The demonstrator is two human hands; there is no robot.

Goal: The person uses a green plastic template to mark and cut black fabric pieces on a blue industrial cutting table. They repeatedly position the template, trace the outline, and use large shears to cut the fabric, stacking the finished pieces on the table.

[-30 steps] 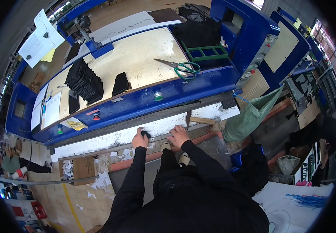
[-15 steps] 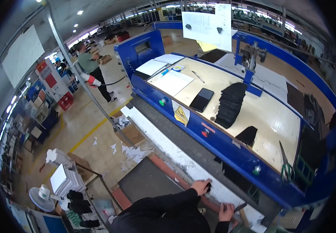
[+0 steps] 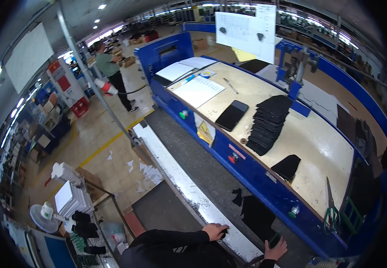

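My left hand [image 3: 215, 232] rests on the white worn ledge [image 3: 180, 185], its fingers curled round a small black piece [image 3: 224, 233]. To its right, over the dark grey machine bed [image 3: 175, 143], my right hand [image 3: 276, 249] grips a dark object with a green edge [image 3: 274, 240], whose kind I cannot make out. That object lies at the near end of a flat black fabric sheet [image 3: 256, 216]. A small black scrap [image 3: 237, 197] lies beside the sheet.
The blue machine's pale top [image 3: 318, 147] carries stacked black fabric pieces [image 3: 271, 120], a single black piece [image 3: 287, 167], a phone [image 3: 232, 115], papers [image 3: 198, 91] and green-handled scissors [image 3: 331, 214]. At left stand a fan [image 3: 44, 216] and white stacks [image 3: 70, 198]. Another person [image 3: 108, 67] stands far off.
My right hand has moved off the white ledge to the dark bed and the fabric's near end. My left hand stays on the ledge. The view has shifted, showing more of the black sheet.
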